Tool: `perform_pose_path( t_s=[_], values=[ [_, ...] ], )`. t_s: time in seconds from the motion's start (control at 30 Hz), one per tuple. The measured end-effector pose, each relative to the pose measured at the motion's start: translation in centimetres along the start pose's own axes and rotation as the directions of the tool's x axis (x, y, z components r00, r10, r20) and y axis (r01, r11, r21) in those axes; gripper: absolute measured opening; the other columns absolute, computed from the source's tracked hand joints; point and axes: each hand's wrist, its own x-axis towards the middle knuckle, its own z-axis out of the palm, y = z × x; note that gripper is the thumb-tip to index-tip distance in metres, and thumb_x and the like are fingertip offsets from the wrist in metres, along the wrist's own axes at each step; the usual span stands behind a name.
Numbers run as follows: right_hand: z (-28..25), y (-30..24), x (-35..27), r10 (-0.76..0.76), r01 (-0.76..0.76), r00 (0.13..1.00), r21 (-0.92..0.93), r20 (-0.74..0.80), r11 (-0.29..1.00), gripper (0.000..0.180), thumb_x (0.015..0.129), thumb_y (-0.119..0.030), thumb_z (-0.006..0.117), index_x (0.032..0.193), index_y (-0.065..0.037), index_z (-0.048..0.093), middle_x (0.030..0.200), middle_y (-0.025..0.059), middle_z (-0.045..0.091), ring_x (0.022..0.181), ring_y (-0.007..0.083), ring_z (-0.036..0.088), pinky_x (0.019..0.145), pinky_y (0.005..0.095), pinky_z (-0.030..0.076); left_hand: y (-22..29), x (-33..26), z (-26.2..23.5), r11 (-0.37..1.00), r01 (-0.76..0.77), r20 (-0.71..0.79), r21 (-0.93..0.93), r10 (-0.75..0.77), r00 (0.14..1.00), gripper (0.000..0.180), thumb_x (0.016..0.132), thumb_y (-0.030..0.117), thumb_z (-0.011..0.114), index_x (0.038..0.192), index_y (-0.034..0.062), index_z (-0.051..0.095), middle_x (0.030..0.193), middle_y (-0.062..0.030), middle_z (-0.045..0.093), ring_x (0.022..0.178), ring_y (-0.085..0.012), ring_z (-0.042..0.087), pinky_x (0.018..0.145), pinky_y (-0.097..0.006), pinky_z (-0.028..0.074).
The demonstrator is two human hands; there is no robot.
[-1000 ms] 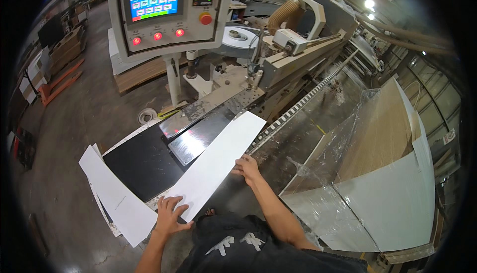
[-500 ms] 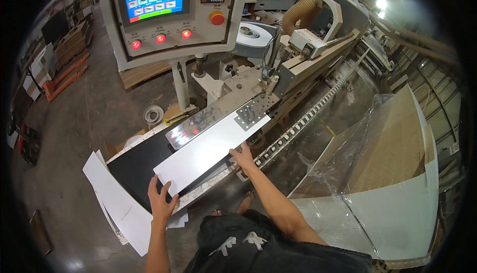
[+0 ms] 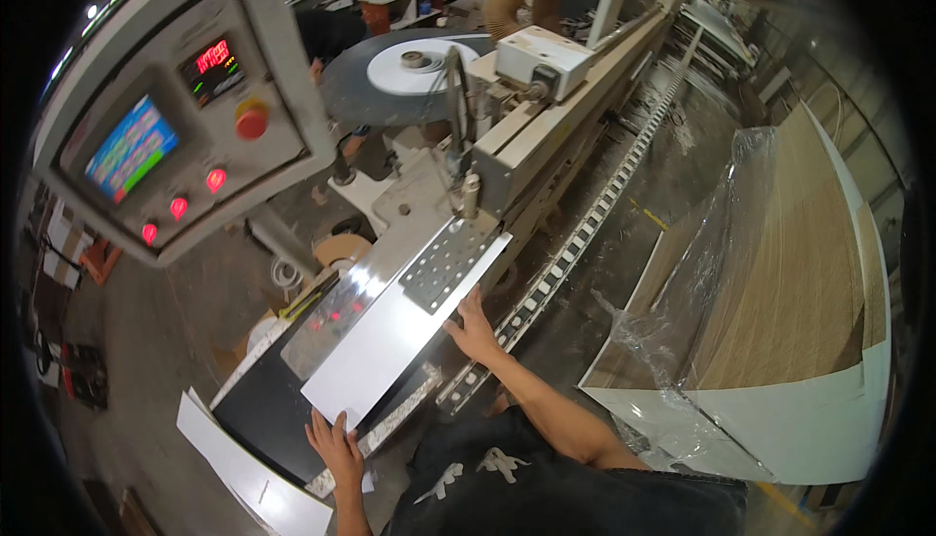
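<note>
A long white panel [image 3: 378, 346] lies on the bed of a machine, its far part beside and partly under a perforated metal plate [image 3: 441, 275]. My left hand [image 3: 336, 446] is at the panel's near end, fingers spread and touching its edge. Along the panel's right edge rests my right hand [image 3: 474, 331], its fingers stretched out against the side. Neither hand wraps round the panel. Beneath its near end is the black bed surface [image 3: 258, 419], and a shiny metal plate [image 3: 336, 317] adjoins its left side.
A control box [image 3: 210, 97] with a lit screen and red lights stands at the left. Beyond the bed is a white reel [image 3: 409, 66]. A roller track [image 3: 575, 244] runs along the right, near large boards [image 3: 770, 273] partly wrapped in clear film. White sheets [image 3: 244, 473] lie lower left.
The panel has slid forward along the bed, away from me. Both hands have gone along with it. My view has turned, so the control box appears farther left and tilted.
</note>
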Motion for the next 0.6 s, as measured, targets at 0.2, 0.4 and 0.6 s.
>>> perform_pose_path(
  t_s=[0.2, 0.4, 0.6],
  values=[
    [-3.5, 3.4, 4.4, -0.042, 0.042, 0.999, -0.030, -0.013, 0.999, 0.079, 0.102, -0.028, 0.066, 0.154, 0.019, 0.029, 0.168, 0.0389, -0.012, 0.158, 0.0549, -0.003, 0.129, 0.0553, 0.019, 4.8, 4.0, 2.0, 0.997, 0.020, 0.052, 0.072, -0.024, 0.998, 0.045, 0.101, 0.017, 0.059, 0.142, -0.0003, 0.054, 0.157, -0.0339, 0.042, 0.151, -0.0479, 0.035, 0.124, -0.067, 0.015],
    [-11.4, 6.1, 7.4, 0.144, -0.197, 0.974, 0.338, 0.174, 0.920, 0.087, 0.103, -0.049, 0.065, 0.162, 0.006, 0.030, 0.174, 0.0261, 0.007, 0.162, 0.0397, 0.011, 0.129, 0.0484, 0.023, 8.5, 8.8, 4.8, 0.994, -0.025, 0.012, 0.104, 0.024, 1.000, 0.047, 0.101, 0.036, 0.062, 0.134, 0.0032, 0.061, 0.150, -0.0278, 0.051, 0.149, -0.0471, 0.038, 0.122, -0.069, 0.016],
    [-16.5, 2.1, -0.5, 0.220, -0.287, 0.958, 0.577, 0.184, 0.765, 0.080, 0.103, -0.049, 0.066, 0.161, -0.002, 0.038, 0.161, 0.0168, 0.047, 0.146, 0.0269, 0.048, 0.120, 0.0425, 0.040, 13.6, 13.1, 7.8, 0.995, -0.092, -0.051, 0.028, 0.093, 0.994, 0.048, 0.100, 0.043, 0.063, 0.131, 0.0071, 0.062, 0.141, -0.0257, 0.052, 0.144, -0.0478, 0.040, 0.118, -0.072, 0.021]
  ],
)
